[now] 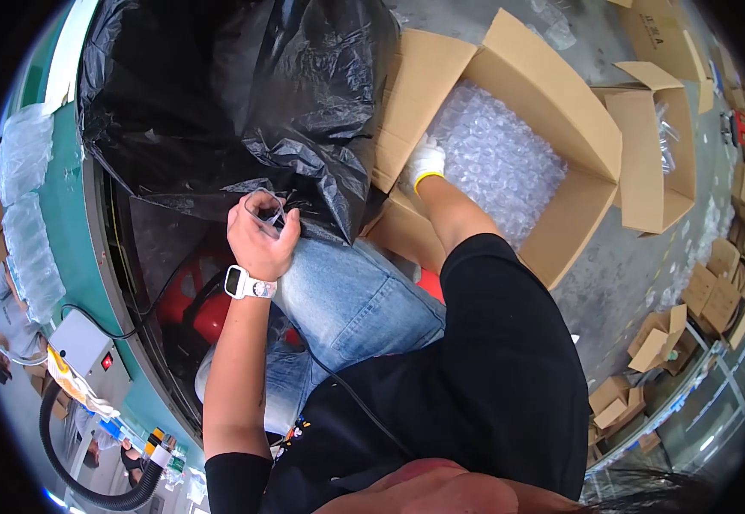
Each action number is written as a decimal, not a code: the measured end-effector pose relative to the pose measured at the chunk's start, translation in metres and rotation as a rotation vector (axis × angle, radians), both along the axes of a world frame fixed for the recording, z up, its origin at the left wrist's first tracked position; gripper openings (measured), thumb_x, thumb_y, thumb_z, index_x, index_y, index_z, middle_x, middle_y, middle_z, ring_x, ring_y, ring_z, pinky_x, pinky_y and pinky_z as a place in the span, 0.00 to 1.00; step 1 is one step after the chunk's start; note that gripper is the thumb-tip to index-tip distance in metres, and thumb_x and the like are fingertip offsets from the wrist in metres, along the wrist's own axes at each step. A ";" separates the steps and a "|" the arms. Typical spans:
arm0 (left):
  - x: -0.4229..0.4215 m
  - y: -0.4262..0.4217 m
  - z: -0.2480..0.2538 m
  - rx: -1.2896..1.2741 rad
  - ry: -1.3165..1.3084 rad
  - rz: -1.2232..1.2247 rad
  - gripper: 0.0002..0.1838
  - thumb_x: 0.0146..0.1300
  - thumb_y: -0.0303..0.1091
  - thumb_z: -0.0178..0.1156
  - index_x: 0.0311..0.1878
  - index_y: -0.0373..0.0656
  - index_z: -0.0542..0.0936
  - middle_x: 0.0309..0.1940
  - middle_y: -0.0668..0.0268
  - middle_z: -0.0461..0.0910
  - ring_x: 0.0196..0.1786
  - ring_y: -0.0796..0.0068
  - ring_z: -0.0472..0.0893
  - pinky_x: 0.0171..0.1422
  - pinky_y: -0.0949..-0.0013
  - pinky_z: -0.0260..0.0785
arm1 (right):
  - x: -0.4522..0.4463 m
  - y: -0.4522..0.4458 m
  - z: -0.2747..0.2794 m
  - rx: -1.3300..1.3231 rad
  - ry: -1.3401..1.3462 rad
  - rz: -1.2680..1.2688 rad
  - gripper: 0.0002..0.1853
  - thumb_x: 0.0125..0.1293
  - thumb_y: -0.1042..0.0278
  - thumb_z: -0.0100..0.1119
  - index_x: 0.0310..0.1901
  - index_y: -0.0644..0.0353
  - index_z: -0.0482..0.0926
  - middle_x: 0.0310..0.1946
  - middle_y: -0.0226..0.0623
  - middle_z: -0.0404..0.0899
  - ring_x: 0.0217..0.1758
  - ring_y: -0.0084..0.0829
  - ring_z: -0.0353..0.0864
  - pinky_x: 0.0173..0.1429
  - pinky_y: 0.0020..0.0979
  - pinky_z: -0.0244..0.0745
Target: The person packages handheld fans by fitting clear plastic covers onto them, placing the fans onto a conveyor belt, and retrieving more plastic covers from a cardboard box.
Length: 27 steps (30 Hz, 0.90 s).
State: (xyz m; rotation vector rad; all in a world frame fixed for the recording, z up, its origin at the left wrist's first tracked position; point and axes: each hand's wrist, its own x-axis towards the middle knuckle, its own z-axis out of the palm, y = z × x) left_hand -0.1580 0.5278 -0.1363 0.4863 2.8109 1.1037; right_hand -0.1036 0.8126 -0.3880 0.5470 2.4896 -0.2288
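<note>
My bare left hand, with a white watch on its wrist, is closed around a small clear plastic piece with a rounded rim. It is above my jeans, beside a large black plastic bag. My right hand wears a white glove with a yellow cuff. It is at the near left inner side of an open cardboard box, beside the many clear plastic pieces filling the box. Its fingertips are partly hidden, and I cannot tell whether they grip anything.
Another open carton stands on the grey floor to the right. More cartons are stacked at the far right. On the left, a green table carries clear plastic bags, a grey control box and a black hose.
</note>
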 end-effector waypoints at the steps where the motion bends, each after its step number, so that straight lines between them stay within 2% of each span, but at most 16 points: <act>1: -0.001 0.000 0.000 0.005 -0.011 0.003 0.19 0.52 0.36 0.75 0.43 0.42 0.79 0.37 0.63 0.86 0.44 0.57 0.82 0.55 0.56 0.73 | -0.002 -0.004 -0.006 0.035 -0.019 -0.011 0.32 0.65 0.60 0.65 0.69 0.60 0.68 0.61 0.47 0.75 0.65 0.49 0.78 0.63 0.48 0.78; 4: -0.001 -0.004 -0.002 0.004 -0.037 0.011 0.19 0.52 0.35 0.75 0.43 0.42 0.78 0.38 0.62 0.86 0.44 0.57 0.82 0.56 0.56 0.73 | 0.000 -0.015 -0.017 0.096 -0.068 -0.030 0.28 0.68 0.59 0.62 0.67 0.60 0.70 0.59 0.46 0.75 0.64 0.48 0.79 0.62 0.48 0.78; 7: -0.003 -0.012 -0.002 -0.002 -0.045 0.017 0.18 0.52 0.35 0.75 0.43 0.42 0.78 0.38 0.62 0.87 0.45 0.57 0.83 0.57 0.56 0.73 | 0.004 -0.011 -0.023 -0.094 0.105 -0.288 0.24 0.71 0.59 0.58 0.65 0.60 0.71 0.57 0.46 0.75 0.61 0.49 0.82 0.59 0.48 0.78; 11: -0.003 -0.021 -0.005 -0.023 -0.077 0.058 0.19 0.52 0.34 0.75 0.43 0.42 0.78 0.39 0.62 0.87 0.46 0.56 0.83 0.57 0.56 0.73 | 0.000 0.002 -0.047 -0.173 0.001 -0.424 0.24 0.73 0.57 0.56 0.65 0.60 0.70 0.57 0.50 0.77 0.59 0.50 0.84 0.59 0.49 0.77; 15: -0.003 -0.024 -0.003 -0.013 -0.039 0.026 0.19 0.52 0.34 0.75 0.44 0.42 0.78 0.39 0.62 0.87 0.46 0.55 0.83 0.58 0.56 0.73 | -0.003 0.001 0.003 -0.171 -0.043 -0.262 0.24 0.75 0.53 0.53 0.66 0.58 0.70 0.59 0.54 0.79 0.60 0.53 0.85 0.62 0.50 0.78; 16: -0.003 -0.024 -0.003 -0.016 -0.040 0.021 0.19 0.51 0.34 0.75 0.44 0.42 0.77 0.39 0.62 0.87 0.46 0.55 0.83 0.58 0.56 0.73 | -0.003 0.002 -0.013 -0.166 -0.042 -0.260 0.24 0.75 0.53 0.53 0.66 0.58 0.70 0.59 0.54 0.79 0.60 0.53 0.85 0.62 0.50 0.78; 18: -0.003 -0.023 -0.003 -0.020 -0.044 0.010 0.20 0.51 0.34 0.75 0.44 0.42 0.77 0.39 0.61 0.87 0.46 0.54 0.83 0.58 0.55 0.73 | 0.005 0.005 -0.096 -0.189 -0.022 -0.544 0.25 0.75 0.49 0.53 0.66 0.55 0.70 0.61 0.55 0.80 0.62 0.55 0.84 0.63 0.50 0.80; 19: -0.002 -0.022 -0.003 -0.016 -0.042 0.012 0.20 0.51 0.34 0.75 0.44 0.42 0.77 0.39 0.61 0.87 0.46 0.54 0.83 0.58 0.55 0.73 | 0.008 0.007 -0.119 -0.203 -0.008 -0.686 0.26 0.76 0.47 0.52 0.66 0.53 0.70 0.61 0.56 0.80 0.63 0.56 0.84 0.64 0.50 0.80; 24: -0.002 -0.021 -0.002 -0.016 -0.020 0.016 0.19 0.51 0.35 0.75 0.43 0.42 0.77 0.39 0.62 0.87 0.46 0.54 0.83 0.58 0.55 0.73 | 0.006 0.012 -0.135 -0.216 -0.110 -0.500 0.25 0.77 0.46 0.50 0.68 0.48 0.69 0.62 0.57 0.79 0.63 0.58 0.84 0.62 0.50 0.82; 26: -0.005 -0.023 -0.001 -0.038 0.011 -0.018 0.19 0.51 0.35 0.75 0.43 0.42 0.77 0.38 0.62 0.87 0.45 0.55 0.83 0.58 0.55 0.73 | 0.002 0.011 -0.102 -0.236 -0.084 -0.490 0.24 0.77 0.45 0.49 0.68 0.47 0.68 0.63 0.56 0.79 0.63 0.57 0.84 0.61 0.50 0.83; 27: -0.006 -0.025 -0.001 -0.046 0.014 -0.012 0.19 0.51 0.35 0.75 0.43 0.42 0.77 0.38 0.62 0.87 0.45 0.55 0.83 0.58 0.55 0.73 | 0.001 0.009 -0.103 -0.244 -0.077 -0.487 0.24 0.77 0.45 0.48 0.68 0.46 0.68 0.63 0.56 0.79 0.62 0.57 0.85 0.61 0.50 0.83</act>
